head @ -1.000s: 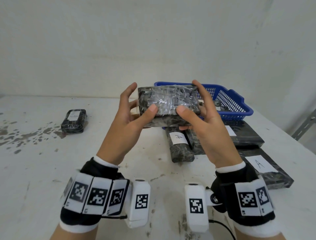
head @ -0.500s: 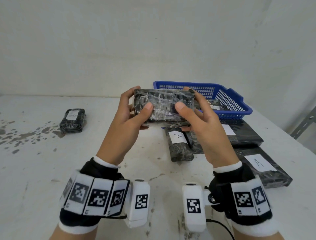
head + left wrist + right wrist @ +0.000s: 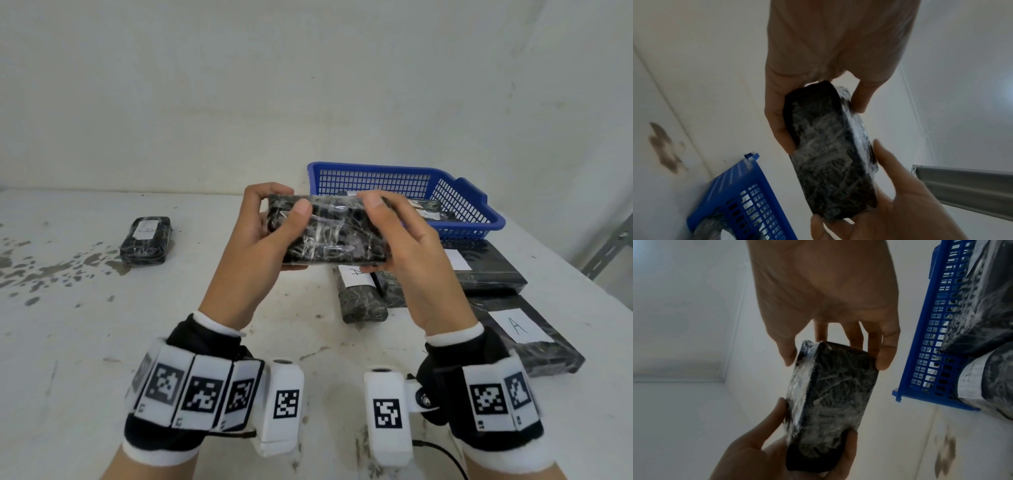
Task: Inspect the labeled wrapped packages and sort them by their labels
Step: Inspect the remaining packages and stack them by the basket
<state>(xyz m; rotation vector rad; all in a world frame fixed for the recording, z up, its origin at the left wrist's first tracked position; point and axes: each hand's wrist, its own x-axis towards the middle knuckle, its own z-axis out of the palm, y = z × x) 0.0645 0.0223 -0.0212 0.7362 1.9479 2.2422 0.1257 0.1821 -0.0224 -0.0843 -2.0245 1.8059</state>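
Observation:
A black package wrapped in clear film hangs above the table, held at both ends. My left hand grips its left end, thumb on top and fingers behind. My right hand grips the right end the same way. No label shows on the sides I can see. A small package with a white label lies at the far left. Under my hands sits a narrow package marked A. Two flat black packages, the nearer marked A, lie to the right.
A blue mesh basket stands at the back right against the wall and holds more wrapped packages. The white table has dark stains at the left. A grey metal rack leg stands off the table's right edge.
Both hands have lowered the package and tipped its top face toward me. Nothing else on the table has moved.

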